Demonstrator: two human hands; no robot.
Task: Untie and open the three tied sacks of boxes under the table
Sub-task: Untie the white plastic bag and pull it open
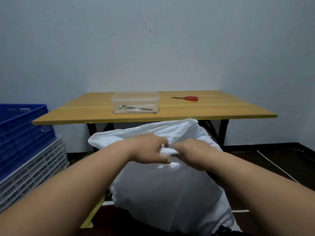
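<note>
The sack (170, 193) is big and white, and it stands on the floor (281, 159) right in front of the desk (187, 109). Its top bunches up into a twisted neck (167, 151), and loose white folds puff up behind that neck, almost to the front edge of the desk.

Both bare arms reach out from the bottom corners and meet at the neck. The left hand (147, 149) is closed around the bunched cloth, with its fingers curled over it. The right hand (189, 150) pinches the same bunch from the other side. The two hands are just beside each other, with the white lump squeezed between them. The knot itself is hidden under the fingers, so I cannot tell if it is tied or loose.

On the desk sits a clear plastic box (135, 103) with some dark, thin things lying at the bottom; they are too small to name. To the right of the box, well apart from it, lie red-handled scissors (186, 98), flat on the wood.

On the left side stands a stack of crates, blue crates (20, 130) on top and white crates (34, 174) below. Behind it all is a plain pale wall (153, 48) with a few small dark marks.
</note>
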